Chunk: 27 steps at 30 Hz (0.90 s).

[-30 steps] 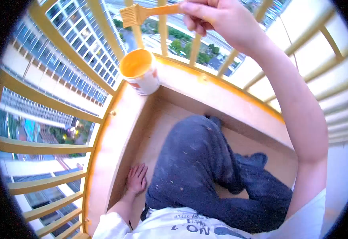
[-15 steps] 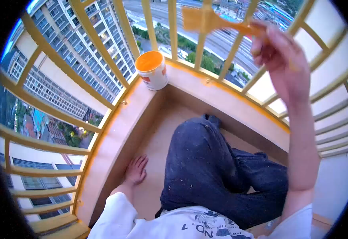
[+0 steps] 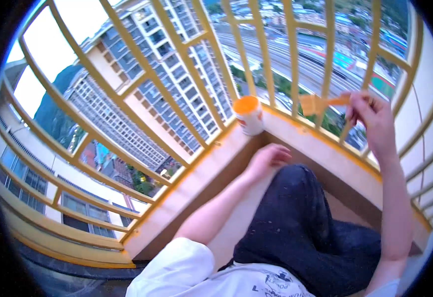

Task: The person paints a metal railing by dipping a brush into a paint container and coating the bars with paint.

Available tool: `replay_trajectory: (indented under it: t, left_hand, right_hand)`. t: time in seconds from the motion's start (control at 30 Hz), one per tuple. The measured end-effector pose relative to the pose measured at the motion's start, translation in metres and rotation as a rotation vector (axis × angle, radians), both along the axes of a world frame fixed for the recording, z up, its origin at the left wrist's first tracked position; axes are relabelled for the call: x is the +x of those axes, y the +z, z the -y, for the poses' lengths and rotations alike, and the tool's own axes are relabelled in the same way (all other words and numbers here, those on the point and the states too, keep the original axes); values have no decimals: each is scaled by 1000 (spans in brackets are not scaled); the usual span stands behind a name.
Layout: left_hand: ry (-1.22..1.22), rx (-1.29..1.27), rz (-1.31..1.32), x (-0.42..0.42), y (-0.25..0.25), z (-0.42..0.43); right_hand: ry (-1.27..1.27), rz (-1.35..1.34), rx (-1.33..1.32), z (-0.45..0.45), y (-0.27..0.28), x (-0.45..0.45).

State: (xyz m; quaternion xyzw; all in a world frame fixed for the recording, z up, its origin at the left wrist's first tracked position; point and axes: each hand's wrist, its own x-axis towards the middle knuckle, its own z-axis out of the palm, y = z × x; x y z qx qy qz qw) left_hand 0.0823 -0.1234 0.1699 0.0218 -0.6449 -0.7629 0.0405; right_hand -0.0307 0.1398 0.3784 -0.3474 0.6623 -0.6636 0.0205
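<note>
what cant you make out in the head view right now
All in the head view:
Tub label wording: too small and blurred.
Gripped part of the brush: covered by the right hand.
Shirt print: partly cut off by the bottom edge.
Tub's bottom: hidden by its wall.

My tub [image 3: 250, 123] looks like smooth plastic; behind it, the railing [image 3: 293, 64] shows painted metal; beside it, the ledge [image 3: 325, 147] seems matt; nearer me, my trousers [image 3: 283, 218] are dull cloth.
</note>
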Motion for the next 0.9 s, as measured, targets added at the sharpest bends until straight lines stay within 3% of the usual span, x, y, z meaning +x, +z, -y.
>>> replay_trajectory:
  t: [0.07,0.13,0.33,0.5,0.6,0.77,0.9]
  left_hand:
    - [3,-644,-36,10,18,-51]
    - [250,-1371,-395,17,25,-96]
    - [26,-1265,-151,-28,19,-100]
    - [72,-1167,-158,-34,3,-84]
    - [104,-1139,-176,-33,11,-78]
    - [108,-1093,-221,-38,5,-73]
    - [112,-1017,-209,-36,10,-71]
  right_hand:
    - [74,4,51,28,-4,-4]
    - [128,-10,56,63,-4,-15]
    - [97,-395,132,181,-8,-59]
    - [65,-629,356,304,-69,-90]
    - [54,-683,611,350,-106,-94]
    - [35,-716,654,366,-151,-103]
    - [-21,-557,558,357,-146,-111]
